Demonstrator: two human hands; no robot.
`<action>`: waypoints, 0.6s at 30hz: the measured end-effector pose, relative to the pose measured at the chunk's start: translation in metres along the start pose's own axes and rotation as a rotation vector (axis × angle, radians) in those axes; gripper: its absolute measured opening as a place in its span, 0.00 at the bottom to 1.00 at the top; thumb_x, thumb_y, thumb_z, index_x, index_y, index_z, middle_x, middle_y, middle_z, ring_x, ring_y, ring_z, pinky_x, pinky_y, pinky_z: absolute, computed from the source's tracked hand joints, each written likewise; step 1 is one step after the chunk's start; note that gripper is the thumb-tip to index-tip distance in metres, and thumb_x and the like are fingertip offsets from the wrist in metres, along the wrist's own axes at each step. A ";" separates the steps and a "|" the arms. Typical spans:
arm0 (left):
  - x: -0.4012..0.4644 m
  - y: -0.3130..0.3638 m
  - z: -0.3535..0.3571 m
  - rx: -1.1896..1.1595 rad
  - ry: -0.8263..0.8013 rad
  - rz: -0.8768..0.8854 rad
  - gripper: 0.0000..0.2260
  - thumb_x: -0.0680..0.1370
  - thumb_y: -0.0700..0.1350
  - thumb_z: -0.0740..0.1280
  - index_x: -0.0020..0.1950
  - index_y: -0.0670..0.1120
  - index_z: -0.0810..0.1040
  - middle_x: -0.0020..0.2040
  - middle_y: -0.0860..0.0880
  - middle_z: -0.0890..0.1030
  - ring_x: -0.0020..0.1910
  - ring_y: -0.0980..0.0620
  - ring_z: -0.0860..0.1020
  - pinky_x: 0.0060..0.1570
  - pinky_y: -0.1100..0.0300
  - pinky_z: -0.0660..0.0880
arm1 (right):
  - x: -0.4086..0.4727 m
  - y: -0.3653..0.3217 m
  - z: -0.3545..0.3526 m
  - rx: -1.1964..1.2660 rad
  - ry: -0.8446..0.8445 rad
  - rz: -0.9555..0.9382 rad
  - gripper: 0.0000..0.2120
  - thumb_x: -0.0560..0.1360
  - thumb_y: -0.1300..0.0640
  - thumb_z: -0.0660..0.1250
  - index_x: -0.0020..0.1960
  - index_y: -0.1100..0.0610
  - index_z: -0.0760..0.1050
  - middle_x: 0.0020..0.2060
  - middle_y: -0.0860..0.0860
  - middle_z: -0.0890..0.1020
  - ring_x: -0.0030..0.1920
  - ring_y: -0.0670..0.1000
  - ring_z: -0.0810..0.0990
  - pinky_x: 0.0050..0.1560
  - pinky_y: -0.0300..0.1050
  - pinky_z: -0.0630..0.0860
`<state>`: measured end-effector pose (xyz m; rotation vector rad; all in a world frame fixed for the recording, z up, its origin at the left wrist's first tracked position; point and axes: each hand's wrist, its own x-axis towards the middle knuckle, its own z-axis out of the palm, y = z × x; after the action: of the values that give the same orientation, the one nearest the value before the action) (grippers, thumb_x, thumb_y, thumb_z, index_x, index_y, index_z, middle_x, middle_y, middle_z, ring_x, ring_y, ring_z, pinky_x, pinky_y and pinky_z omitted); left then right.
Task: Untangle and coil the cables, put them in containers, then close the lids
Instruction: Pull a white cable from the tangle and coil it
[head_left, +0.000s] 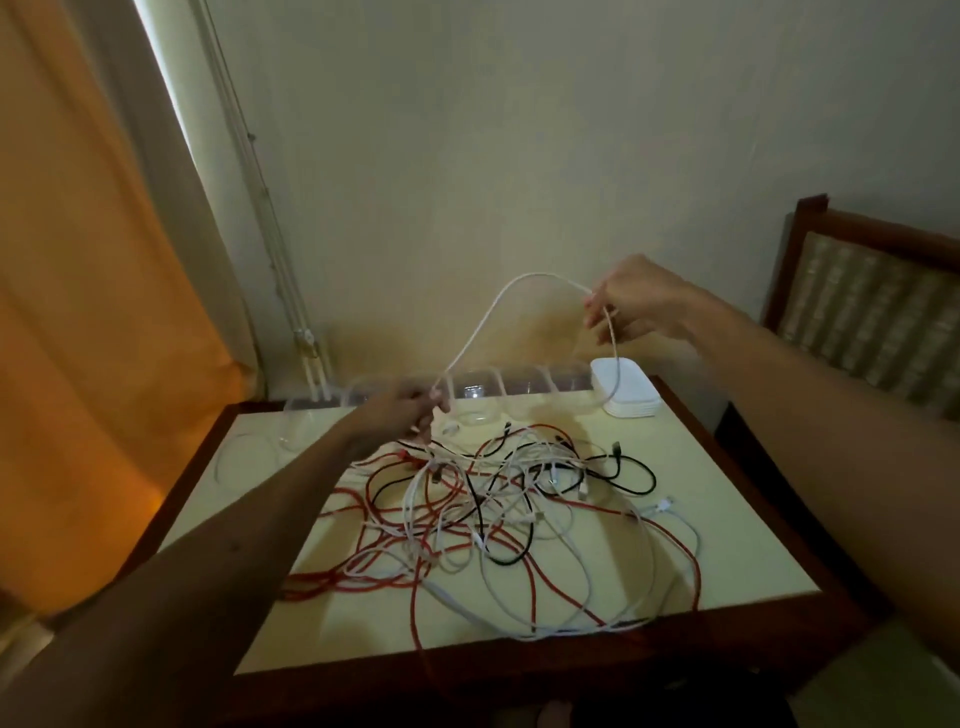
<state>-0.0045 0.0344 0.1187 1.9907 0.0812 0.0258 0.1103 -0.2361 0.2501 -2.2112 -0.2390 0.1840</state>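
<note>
Pale yellow worktop (727, 545) with a dark wood rim carries a loose tangle of red, black and white cables (498, 514) — left hand (400, 415) and right hand (634, 306) each pinch a smooth white cable (483, 327), arched between them above clear containers (472, 400)

The one camera sits on the person's head, looking forward and down from close above the table (727, 530), its wide lens taking in both forearms, the wall behind and a curtain (88, 312) at left.
</note>
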 end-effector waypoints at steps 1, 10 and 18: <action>0.003 0.008 -0.005 -0.069 0.045 0.019 0.12 0.85 0.43 0.56 0.47 0.43 0.77 0.31 0.48 0.69 0.29 0.53 0.71 0.32 0.61 0.73 | 0.002 0.006 0.002 -0.186 -0.082 0.005 0.08 0.76 0.66 0.65 0.53 0.66 0.78 0.41 0.58 0.82 0.35 0.55 0.80 0.39 0.49 0.79; 0.026 0.110 -0.031 0.069 0.059 0.286 0.14 0.84 0.46 0.58 0.53 0.40 0.81 0.28 0.51 0.65 0.25 0.55 0.62 0.24 0.62 0.62 | -0.011 -0.041 0.041 -0.055 -0.450 -0.318 0.20 0.78 0.56 0.70 0.67 0.58 0.72 0.55 0.54 0.84 0.56 0.52 0.83 0.58 0.52 0.77; 0.011 0.043 0.003 -0.020 -0.158 0.132 0.18 0.84 0.49 0.58 0.49 0.35 0.76 0.27 0.49 0.72 0.26 0.53 0.71 0.28 0.62 0.71 | 0.009 -0.029 0.047 0.971 0.022 -0.185 0.15 0.81 0.70 0.54 0.39 0.62 0.73 0.25 0.53 0.75 0.25 0.50 0.77 0.37 0.47 0.82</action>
<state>0.0081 0.0149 0.1560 1.9684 -0.1518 -0.0448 0.1059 -0.1809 0.2443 -1.2202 -0.2663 0.1317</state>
